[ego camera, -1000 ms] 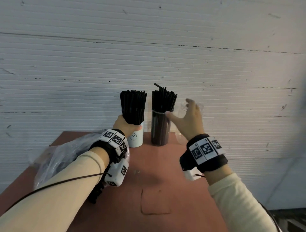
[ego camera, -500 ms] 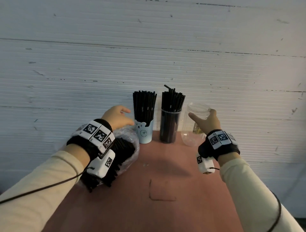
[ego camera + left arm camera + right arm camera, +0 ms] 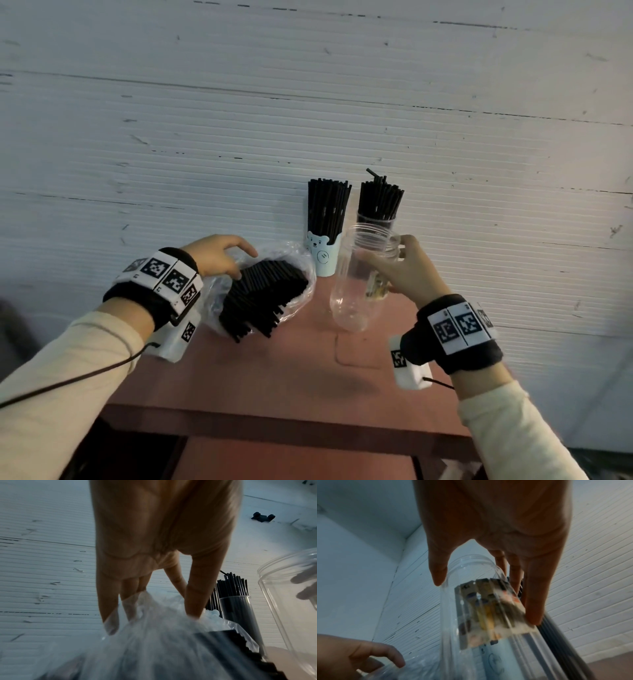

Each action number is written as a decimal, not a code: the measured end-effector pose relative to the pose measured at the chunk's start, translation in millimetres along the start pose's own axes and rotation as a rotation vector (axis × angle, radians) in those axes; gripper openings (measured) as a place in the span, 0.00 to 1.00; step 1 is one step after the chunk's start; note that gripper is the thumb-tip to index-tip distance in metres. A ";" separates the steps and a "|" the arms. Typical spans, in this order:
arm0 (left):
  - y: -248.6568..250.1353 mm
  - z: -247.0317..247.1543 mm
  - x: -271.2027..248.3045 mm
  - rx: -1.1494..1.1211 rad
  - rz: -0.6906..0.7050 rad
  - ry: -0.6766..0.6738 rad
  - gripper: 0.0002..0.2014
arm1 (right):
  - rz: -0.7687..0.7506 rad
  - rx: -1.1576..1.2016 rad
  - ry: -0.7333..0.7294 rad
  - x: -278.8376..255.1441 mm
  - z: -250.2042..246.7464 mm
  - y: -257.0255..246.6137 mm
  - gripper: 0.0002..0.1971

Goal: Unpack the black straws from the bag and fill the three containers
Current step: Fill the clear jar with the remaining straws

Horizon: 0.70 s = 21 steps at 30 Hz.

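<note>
My right hand (image 3: pixel 383 248) grips an empty clear jar (image 3: pixel 349 301) near its rim, thumb on one side and fingers on the other. The jar is tilted, and whether its base touches the table I cannot tell. In the right wrist view the right hand (image 3: pixel 486 601) holds the jar (image 3: pixel 450 628) beside its paper label (image 3: pixel 488 608). My left hand (image 3: pixel 245 264) rests with straight fingers on the clear plastic bag (image 3: pixel 284 248) of black straws (image 3: pixel 263 298). In the left wrist view the fingertips (image 3: pixel 111 626) show through the bag's film (image 3: pixel 154 635).
A blue bear cup (image 3: pixel 323 255) and a clear container (image 3: pixel 378 219), both packed with upright black straws, stand against the white ribbed wall (image 3: pixel 308 120). The reddish table (image 3: pixel 274 377) is narrow, with its front edge close to me.
My right hand took hold of the jar at the back right and brought it nearer, in front of the middle container. My left hand left the bear cup and came down onto the bag.
</note>
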<state>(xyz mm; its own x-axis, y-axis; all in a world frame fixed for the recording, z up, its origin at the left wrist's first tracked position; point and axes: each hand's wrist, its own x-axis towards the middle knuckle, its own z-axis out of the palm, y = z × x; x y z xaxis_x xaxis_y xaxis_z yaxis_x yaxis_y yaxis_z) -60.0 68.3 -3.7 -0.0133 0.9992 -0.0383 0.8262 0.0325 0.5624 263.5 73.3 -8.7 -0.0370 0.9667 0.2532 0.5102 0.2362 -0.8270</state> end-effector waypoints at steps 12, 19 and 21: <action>-21.6 5.2 -24.4 -0.104 0.060 0.182 0.31 | -0.031 -0.271 -0.025 -25.9 6.5 -32.4 0.61; -7.3 -3.3 -43.2 -0.123 0.082 0.295 0.21 | -0.564 -0.252 0.128 -38.3 48.9 -85.2 0.23; -12.3 -5.8 -41.8 -0.156 0.096 0.328 0.23 | -0.498 -0.362 -0.091 -28.8 82.5 -91.6 0.16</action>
<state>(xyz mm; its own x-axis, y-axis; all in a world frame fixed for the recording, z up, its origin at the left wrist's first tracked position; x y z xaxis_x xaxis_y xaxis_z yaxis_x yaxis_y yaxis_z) -72.9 26.3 -4.2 -0.1401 0.9518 0.2730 0.7369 -0.0839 0.6708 146.9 31.9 18.4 -0.4108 0.7574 0.5075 0.6714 0.6279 -0.3936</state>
